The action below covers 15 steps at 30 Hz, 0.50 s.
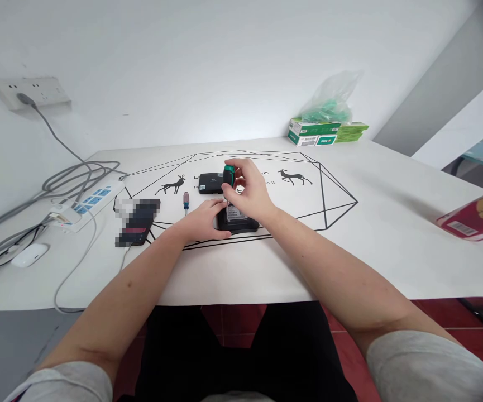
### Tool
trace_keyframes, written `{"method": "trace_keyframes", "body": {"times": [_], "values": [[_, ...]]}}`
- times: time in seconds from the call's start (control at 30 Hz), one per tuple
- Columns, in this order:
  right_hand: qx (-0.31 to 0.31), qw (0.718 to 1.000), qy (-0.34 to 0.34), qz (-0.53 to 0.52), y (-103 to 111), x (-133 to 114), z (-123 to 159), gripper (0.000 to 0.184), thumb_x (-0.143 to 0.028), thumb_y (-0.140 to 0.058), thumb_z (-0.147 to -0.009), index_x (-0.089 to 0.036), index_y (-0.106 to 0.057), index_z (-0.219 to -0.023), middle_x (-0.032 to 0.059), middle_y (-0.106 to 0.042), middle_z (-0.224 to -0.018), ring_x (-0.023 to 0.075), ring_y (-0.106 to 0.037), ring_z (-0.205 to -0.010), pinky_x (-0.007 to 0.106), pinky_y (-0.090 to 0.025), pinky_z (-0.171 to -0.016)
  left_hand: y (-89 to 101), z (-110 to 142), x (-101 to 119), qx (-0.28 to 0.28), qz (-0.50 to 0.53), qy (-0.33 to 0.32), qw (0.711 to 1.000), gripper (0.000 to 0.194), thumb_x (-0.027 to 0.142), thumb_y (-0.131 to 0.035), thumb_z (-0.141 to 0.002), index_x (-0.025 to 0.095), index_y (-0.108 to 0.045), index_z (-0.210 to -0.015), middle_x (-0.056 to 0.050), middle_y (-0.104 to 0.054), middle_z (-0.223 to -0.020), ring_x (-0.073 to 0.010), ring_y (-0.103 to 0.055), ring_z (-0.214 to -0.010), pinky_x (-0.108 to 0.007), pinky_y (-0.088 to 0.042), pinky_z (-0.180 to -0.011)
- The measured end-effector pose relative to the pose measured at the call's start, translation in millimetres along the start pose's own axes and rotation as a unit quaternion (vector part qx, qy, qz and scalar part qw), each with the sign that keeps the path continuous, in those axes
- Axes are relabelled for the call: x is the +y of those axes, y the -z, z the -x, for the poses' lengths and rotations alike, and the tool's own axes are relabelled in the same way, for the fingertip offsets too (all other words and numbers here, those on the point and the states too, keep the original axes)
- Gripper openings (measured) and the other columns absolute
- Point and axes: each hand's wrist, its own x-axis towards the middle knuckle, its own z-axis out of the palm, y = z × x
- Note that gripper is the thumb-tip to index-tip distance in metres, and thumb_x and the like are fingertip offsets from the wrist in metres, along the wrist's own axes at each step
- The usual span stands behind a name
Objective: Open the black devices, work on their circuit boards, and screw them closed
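The black case (241, 227) lies on the desk (266, 273), a labelled drive (236, 214) inside it. At the case's left end the left hand (203, 221) clasps it, thumb along the near edge and fingers toward the far one. Above the case, the right hand (252, 191) grips a green-and-black screwdriver (229, 175) roughly upright. Should the screwdriver tilt or get too little downward pressure, its tip could slip and scratch the drive or jab the left fingers beside the shaft (whether the tip is seated cannot be told). A loosened left hold might let the case twist. Left of the case, a smaller screwdriver (186, 202) could roll if bumped.
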Motion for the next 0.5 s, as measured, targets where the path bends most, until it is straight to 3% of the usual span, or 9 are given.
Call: {"method": "trace_keyframes", "body": {"times": [0.33, 0.5], "values": [[-0.059, 0.997, 0.045, 0.003, 0.2, -0.3, 2.4, 0.041, -0.026, -0.069, -0.090, -0.027, -0.060, -0.130, 0.0048, -0.061, -0.110, 0.0192, -0.060, -0.083, 0.041, -0.061, -0.075, -13.7, -1.6, -8.7, -0.015, 0.000, -0.009, 1.000, 0.112, 0.072, -0.067, -0.092, 0.025, -0.015, -0.180, -0.014, -0.019, -0.186, -0.0442, -0.019, -0.171, -0.059, -0.034, -0.134], [-0.044, 0.998, 0.012, -0.053, 0.7, -5.2, 0.3, 0.030, -0.040, -0.077, -0.092, -0.027, -0.065, -0.116, 0.0037, -0.064, -0.102, 0.0190, -0.059, -0.084, 0.037, -0.057, -0.072, -14.7, -4.4, -13.2, -0.022, -0.011, -0.027, 0.999, 0.111, 0.082, -0.062, -0.094, 0.028, -0.018, -0.180, -0.014, -0.017, -0.187, -0.0456, -0.017, -0.172, -0.061, -0.030, -0.135]]}}
